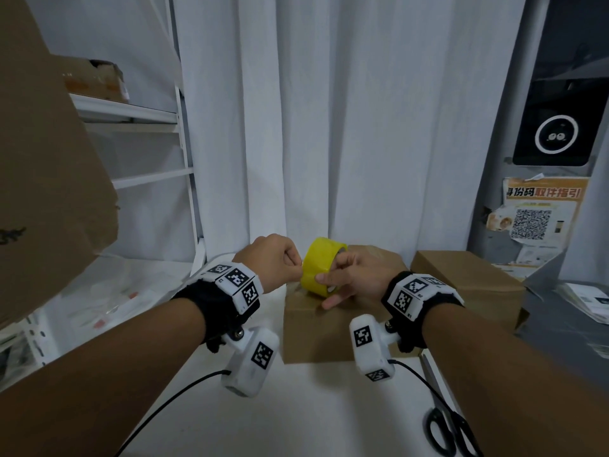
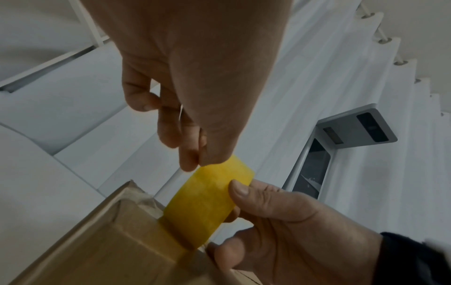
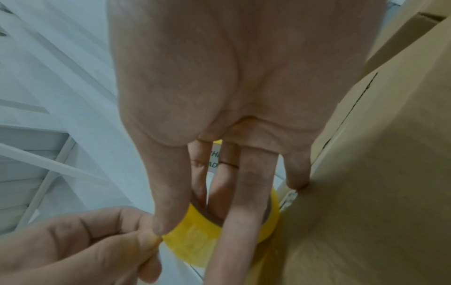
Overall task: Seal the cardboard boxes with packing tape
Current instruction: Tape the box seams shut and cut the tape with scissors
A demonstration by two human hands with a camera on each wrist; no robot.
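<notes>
A yellow packing tape roll (image 1: pixel 321 267) stands on edge on top of a closed cardboard box (image 1: pixel 316 331). My right hand (image 1: pixel 333 275) grips the roll, thumb on its outer face and fingers through the core (image 3: pixel 214 216). My left hand (image 1: pixel 296 263) pinches the tape at the roll's left side between thumb and forefinger (image 2: pixel 195 164). In the left wrist view the roll (image 2: pixel 209 202) touches the box's top (image 2: pixel 117 246) near its edge, where a darker strip of tape seems to lie. My right little finger rests on the box (image 3: pixel 366 192).
A second closed cardboard box (image 1: pixel 468 282) sits just right of the first. Black scissors (image 1: pixel 451 427) lie on the white table (image 1: pixel 296 407) at the front right. A large cardboard sheet (image 1: pixel 43 179) leans at the left before white shelving (image 1: pixel 131 110). A white curtain hangs behind.
</notes>
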